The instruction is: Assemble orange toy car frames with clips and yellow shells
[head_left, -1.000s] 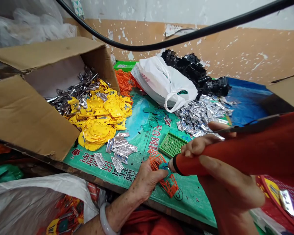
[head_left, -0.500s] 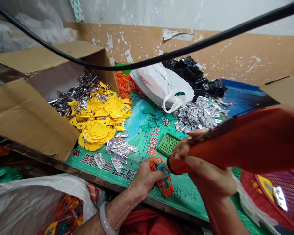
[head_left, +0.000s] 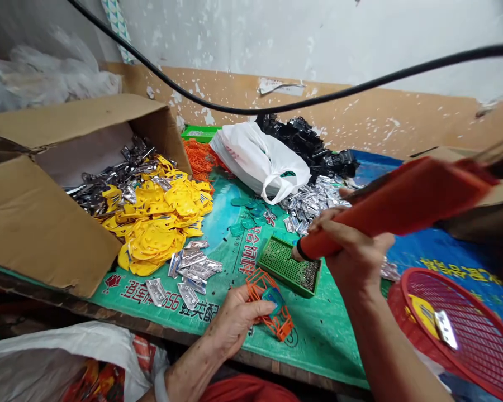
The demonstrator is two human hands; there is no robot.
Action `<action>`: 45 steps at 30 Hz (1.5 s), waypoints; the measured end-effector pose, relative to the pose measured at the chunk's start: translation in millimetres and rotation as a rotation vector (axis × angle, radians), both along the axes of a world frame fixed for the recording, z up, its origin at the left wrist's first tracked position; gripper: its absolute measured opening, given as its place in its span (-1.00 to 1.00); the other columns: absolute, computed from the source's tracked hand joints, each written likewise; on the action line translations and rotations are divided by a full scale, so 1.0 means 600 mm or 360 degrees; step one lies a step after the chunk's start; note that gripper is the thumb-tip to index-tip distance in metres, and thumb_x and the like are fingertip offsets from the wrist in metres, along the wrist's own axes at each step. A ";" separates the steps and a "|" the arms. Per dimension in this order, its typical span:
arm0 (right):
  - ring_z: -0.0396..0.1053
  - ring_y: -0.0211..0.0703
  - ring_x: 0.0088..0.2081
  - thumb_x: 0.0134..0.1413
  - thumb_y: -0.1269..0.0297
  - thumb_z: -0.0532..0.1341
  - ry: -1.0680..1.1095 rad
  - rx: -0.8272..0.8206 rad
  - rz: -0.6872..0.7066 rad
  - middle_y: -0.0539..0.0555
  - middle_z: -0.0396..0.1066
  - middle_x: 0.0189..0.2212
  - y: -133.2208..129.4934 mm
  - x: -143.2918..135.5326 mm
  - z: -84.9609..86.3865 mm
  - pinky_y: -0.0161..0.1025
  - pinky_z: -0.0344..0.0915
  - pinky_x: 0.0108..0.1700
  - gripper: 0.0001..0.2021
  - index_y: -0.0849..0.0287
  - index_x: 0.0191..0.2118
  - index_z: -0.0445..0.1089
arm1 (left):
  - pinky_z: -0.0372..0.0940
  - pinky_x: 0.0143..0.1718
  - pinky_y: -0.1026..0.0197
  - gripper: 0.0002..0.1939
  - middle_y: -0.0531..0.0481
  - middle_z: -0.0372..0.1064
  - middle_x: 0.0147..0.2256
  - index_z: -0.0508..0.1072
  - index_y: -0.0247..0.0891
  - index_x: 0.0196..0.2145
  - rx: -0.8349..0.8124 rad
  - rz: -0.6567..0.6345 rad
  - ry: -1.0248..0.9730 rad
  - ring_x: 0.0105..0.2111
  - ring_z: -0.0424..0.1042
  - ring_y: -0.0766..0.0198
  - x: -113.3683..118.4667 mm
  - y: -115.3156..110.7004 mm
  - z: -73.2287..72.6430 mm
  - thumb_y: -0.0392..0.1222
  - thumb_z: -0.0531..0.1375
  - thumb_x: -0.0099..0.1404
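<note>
Tool point(head_left: 385, 204), red and bulky, slants from upper right down to its tip, which meets or hovers over the green tray point(head_left: 276, 259); contact there cannot be told. The right hand point(head_left: 354, 245) has its grip wrapped around the tool's body. The orange frame point(head_left: 283, 330) lies to the left of that tip and nearer the person, well short of the tool's line. The left hand point(head_left: 237, 312) has its grip closed on the frame's left side, thumb over the teal piece point(head_left: 276, 298) set in it. The frame's long axis runs from far left to near right, alongside the tray's near side. Small metal bits point(head_left: 310, 274) gather at the tray's right end.

The desk point(head_left: 331, 340) wears a green printed sheet. Silver plates point(head_left: 195, 271) lie left of the frame, with yellow parts point(head_left: 151, 240) spilling from a cardboard box point(head_left: 42, 218) beyond. A white bag point(head_left: 255, 159) sits farther back, a red basket point(head_left: 482, 352) at right, and a peeling wall point(head_left: 339, 44) behind.
</note>
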State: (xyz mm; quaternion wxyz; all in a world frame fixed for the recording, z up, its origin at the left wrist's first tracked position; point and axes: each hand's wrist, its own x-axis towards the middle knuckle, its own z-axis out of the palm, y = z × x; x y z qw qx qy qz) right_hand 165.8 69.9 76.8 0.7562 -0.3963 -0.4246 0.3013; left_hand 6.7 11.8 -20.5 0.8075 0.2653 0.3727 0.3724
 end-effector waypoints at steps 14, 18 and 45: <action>0.31 -0.23 -0.56 -0.31 0.40 0.35 -0.0095 -0.0121 -0.0048 -0.08 0.36 -0.59 0.045 -0.015 -0.074 -0.17 0.30 -0.45 -0.83 0.19 -0.50 0.36 | 0.33 -0.24 0.17 -0.74 -0.05 0.47 -0.43 0.51 -0.39 -0.38 -0.0086 0.0021 0.0018 -0.40 0.43 0.25 0.002 0.005 -0.006 -0.21 0.38 -0.05; 0.32 -0.24 -0.56 -0.31 0.39 0.34 -0.0132 -0.0124 -0.0077 -0.07 0.36 -0.59 0.047 -0.015 -0.076 -0.18 0.32 -0.44 -0.85 0.20 -0.54 0.35 | 0.33 -0.24 0.17 -0.70 -0.05 0.47 -0.43 0.51 -0.40 -0.34 -0.0093 0.0034 -0.0038 -0.40 0.43 0.26 0.001 0.006 -0.007 -0.20 0.38 -0.06; 0.31 -0.21 -0.55 -0.27 0.48 0.26 0.0092 0.0001 0.0271 -0.09 0.34 -0.59 -0.018 -0.017 0.006 -0.16 0.29 -0.43 -0.66 0.07 -0.24 0.41 | 0.41 -0.32 0.07 -0.59 0.02 0.45 -0.32 0.40 -0.28 -0.20 -0.0164 0.0407 -0.0172 -0.37 0.51 0.14 -0.003 0.017 -0.018 -0.30 0.35 -0.05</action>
